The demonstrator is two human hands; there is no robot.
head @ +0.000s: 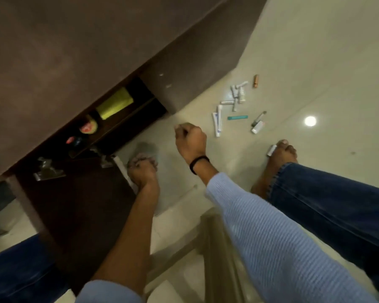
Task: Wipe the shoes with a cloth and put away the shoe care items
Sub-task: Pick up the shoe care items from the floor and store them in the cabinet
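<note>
A dark brown cabinet (74, 62) stands open low on the left. On its shelf lie a yellow-green cloth (115, 103) and two round tins with red labels (88, 127) (73, 140). My left hand (142, 169) grips the pale edge of the open cabinet door (74, 204). My right hand (190, 138) hangs above the floor in front of the opening, fingers curled into a fist with nothing visible in it. No shoes are in view.
Small tubes and bottles (236, 95) are scattered on the glossy cream floor, with two white tubes (217, 123), a teal stick (237, 117) and a copper cylinder (256, 80). My bare right foot (278, 162) touches a small white item (271, 149). Metal hinges (48, 171) sit on the door.
</note>
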